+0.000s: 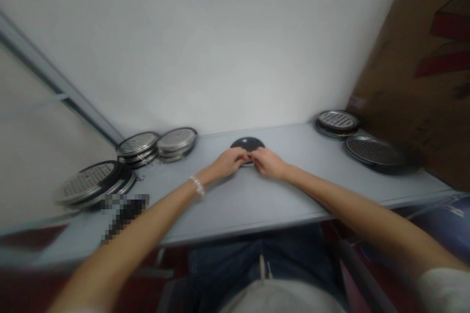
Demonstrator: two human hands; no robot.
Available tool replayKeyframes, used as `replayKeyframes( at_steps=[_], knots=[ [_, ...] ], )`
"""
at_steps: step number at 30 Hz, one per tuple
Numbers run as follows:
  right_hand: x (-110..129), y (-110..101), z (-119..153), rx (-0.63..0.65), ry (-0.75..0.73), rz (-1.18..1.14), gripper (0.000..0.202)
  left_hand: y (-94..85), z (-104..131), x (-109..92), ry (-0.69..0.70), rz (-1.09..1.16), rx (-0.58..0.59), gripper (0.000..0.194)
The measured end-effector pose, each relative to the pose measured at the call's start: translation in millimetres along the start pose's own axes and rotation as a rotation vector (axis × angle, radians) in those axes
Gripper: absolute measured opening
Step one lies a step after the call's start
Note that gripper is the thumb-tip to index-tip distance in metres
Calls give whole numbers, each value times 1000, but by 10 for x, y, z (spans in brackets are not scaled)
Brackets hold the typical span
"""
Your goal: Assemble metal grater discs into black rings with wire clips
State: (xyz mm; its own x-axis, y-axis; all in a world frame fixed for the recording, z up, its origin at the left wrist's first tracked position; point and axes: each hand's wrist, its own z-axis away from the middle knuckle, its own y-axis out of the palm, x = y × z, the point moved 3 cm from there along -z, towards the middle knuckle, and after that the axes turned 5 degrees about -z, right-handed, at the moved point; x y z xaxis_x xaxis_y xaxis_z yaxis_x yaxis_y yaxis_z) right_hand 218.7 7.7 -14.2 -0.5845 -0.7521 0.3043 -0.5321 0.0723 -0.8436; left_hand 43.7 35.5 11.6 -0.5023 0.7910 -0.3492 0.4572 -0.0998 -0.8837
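Note:
A round, glossy black disc [248, 143] lies on the table in the middle, with a lighter rim at its near side. My left hand [234, 160] is closed at the disc's near left edge, fingers bent inward. Opposite it, my right hand [269, 161] is closed at the near right edge. The fingertips of both hands meet over the near rim, and they cover that part of the disc. Whether something small is also between the fingers is too blurred to tell.
Stacks of round, perforated metal discs with dark rims stand at left: a near stack [90, 181], a back stack [137, 144] and another stack [176, 141]. At right are a slotted disc stack [338, 121] and a dark disc [376, 151], beside a brown cardboard panel [411, 107]. A white wall [235, 49] rises behind.

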Motion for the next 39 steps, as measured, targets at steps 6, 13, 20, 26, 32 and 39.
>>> replayKeyframes(
  at_steps=[6,13,20,26,32,39],
  knots=[
    [40,-23,-39,24,-3,23,18,10,18,12,-12,18,-4,15],
    [29,-39,-31,28,-31,-19,21,-25,-23,-16,-18,10,27,15],
    [-36,-16,20,-16,-32,-125,20,-40,-117,-37,18,-28,96,18],
    [-87,23,2,-45,-48,-177,18,-61,-150,-56,79,-37,94,18],
    [-154,37,-21,-58,-66,-225,19,-104,-246,-38,94,85,153,12],
    [-158,26,21,-111,-85,-256,18,-89,-205,-24,26,135,130,9]
  ],
)
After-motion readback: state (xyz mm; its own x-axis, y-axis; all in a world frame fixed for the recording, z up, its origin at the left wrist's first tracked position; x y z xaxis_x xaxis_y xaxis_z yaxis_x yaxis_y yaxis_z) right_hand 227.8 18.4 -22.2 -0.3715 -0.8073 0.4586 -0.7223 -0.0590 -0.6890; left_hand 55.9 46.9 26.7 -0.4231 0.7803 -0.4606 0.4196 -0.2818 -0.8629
